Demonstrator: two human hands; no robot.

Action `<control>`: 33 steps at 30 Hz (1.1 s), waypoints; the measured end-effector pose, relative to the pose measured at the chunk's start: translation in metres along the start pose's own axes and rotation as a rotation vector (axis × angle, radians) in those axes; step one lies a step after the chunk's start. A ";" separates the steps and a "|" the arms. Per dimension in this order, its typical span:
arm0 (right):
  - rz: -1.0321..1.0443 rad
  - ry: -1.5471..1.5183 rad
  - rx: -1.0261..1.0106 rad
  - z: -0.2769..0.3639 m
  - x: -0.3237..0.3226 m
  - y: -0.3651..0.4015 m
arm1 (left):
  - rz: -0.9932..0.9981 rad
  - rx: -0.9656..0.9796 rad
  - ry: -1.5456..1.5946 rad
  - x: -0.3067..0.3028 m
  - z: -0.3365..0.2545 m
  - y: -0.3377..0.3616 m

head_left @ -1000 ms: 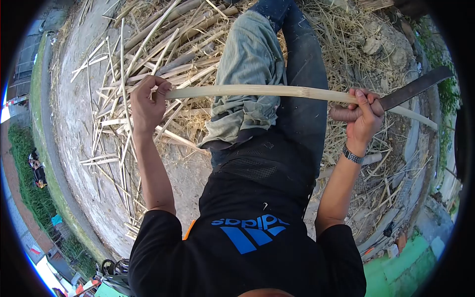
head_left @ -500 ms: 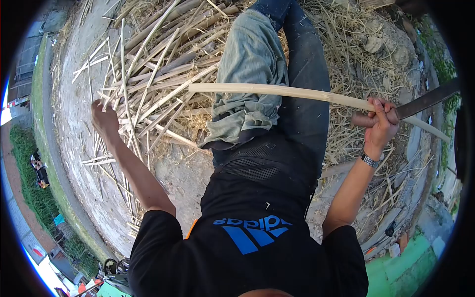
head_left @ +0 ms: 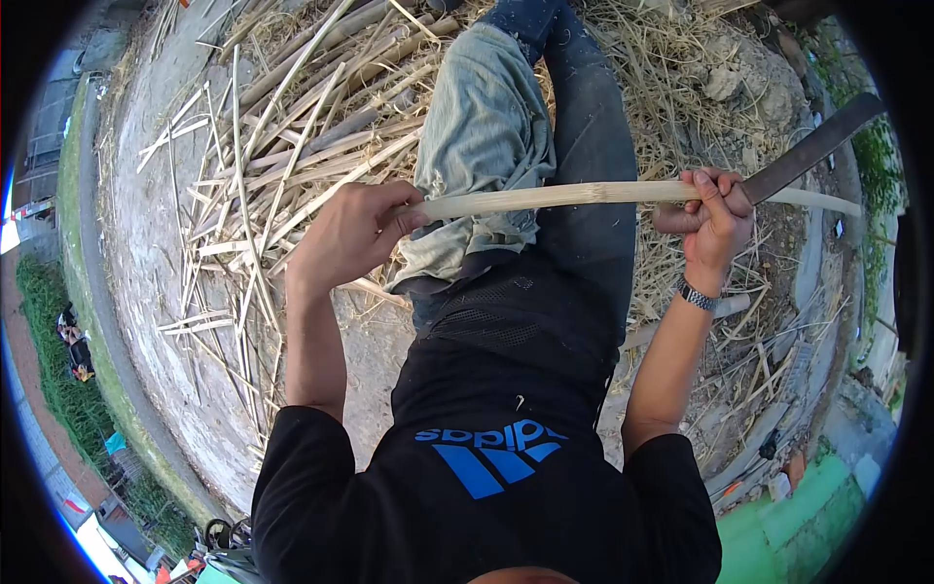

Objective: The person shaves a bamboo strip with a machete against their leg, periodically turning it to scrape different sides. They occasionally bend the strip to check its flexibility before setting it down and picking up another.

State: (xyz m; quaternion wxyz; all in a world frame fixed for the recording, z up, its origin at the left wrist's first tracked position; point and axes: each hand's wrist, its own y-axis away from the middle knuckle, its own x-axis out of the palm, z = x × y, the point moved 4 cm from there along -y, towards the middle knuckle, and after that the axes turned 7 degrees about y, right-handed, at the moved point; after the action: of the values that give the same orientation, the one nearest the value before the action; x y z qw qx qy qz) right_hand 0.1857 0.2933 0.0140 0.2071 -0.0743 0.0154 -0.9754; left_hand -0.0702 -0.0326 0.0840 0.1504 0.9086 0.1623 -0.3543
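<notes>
Head view: blue lettering (head_left: 498, 437) reading "adidas" appears upside down beside a barred logo (head_left: 501, 466) on the person's black shirt (head_left: 467, 530). The left hand (head_left: 358, 234), forearm raised and hand angled inward, has its grip pinched on one end of a pale wooden strip (head_left: 559, 196), which spans the trousers (head_left: 479, 131). The right hand (head_left: 715, 216), a watch (head_left: 696, 294) at its wrist, has its grip wrapped around both a knife (head_left: 815, 151) and the strip; the blade points outward.
</notes>
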 end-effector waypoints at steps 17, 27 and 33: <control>0.206 0.007 -0.013 0.021 0.025 -0.010 | 0.336 -0.036 0.254 0.055 0.013 0.000; 0.496 0.105 -0.038 0.035 0.073 0.018 | 0.160 -0.074 0.511 0.097 -0.004 0.006; 0.667 0.096 0.010 0.037 0.113 0.051 | 0.170 -0.139 0.689 0.104 -0.029 -0.009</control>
State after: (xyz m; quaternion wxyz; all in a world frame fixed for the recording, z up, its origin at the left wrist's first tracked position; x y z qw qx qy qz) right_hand 0.1100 0.2010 0.0633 0.5141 -0.0181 0.0438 -0.8564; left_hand 0.0161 0.0064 0.0309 0.1771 0.9726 0.1508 -0.0017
